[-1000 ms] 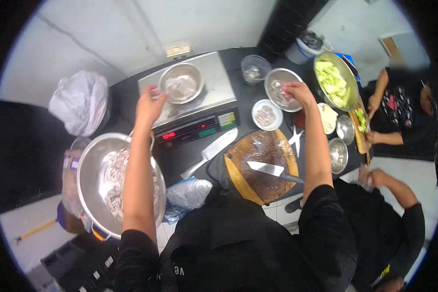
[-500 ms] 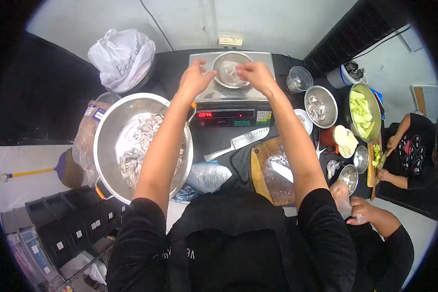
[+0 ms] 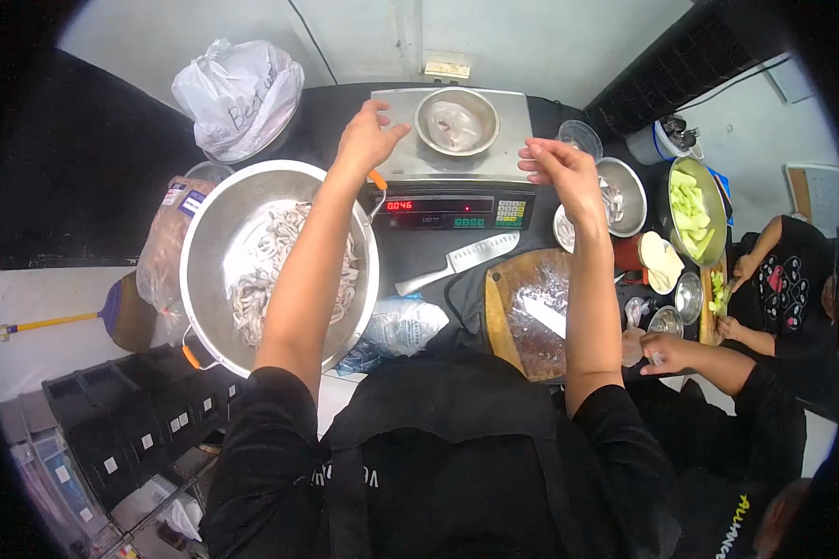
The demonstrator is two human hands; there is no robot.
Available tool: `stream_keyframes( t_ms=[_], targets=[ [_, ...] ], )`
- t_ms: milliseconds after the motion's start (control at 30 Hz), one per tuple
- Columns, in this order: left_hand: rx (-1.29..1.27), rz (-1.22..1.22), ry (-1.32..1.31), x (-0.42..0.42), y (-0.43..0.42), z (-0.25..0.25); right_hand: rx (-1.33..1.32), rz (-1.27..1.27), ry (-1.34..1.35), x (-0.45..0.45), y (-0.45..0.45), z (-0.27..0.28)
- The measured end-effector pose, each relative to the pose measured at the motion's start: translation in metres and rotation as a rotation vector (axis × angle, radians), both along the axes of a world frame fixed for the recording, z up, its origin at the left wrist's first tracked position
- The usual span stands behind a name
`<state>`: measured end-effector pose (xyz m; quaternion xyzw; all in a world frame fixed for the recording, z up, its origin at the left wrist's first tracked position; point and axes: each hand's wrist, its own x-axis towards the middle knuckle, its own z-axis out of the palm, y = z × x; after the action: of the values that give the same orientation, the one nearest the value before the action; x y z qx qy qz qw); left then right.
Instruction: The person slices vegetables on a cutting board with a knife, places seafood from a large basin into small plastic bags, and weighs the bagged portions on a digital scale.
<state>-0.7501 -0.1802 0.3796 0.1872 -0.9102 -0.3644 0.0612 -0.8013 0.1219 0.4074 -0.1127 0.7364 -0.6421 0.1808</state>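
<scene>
On the digital scale sits a steel bowl with a clear bag and pale pieces in it. My left hand is empty beside the bowl's left, thumb and fingers apart. To the right of the bowl, over the scale's right edge, is my right hand; its fingers are bunched, and whether anything is between them is too small to tell. Another steel bowl, holding sliced pale strips, is partly behind that hand, as is a small white bowl. The red display reads 0.046.
A large pot of sliced rings stands left. A knife lies below the scale; another blade rests on a wooden board. Green pieces fill a big bowl at right. Two people work at the right.
My right hand has moved from over the scale's bowl toward the right-hand bowls. My left hand stays beside the scale's bowl. The view has shifted slightly.
</scene>
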Motion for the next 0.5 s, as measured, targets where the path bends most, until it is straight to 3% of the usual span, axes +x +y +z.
stream_keyframes(
  t_ms=[500],
  targets=[
    [-0.001, -0.072, 0.059, -0.012, 0.011, 0.000, 0.001, -0.102, -0.143, 0.081, 0.071, -0.045]
  ],
)
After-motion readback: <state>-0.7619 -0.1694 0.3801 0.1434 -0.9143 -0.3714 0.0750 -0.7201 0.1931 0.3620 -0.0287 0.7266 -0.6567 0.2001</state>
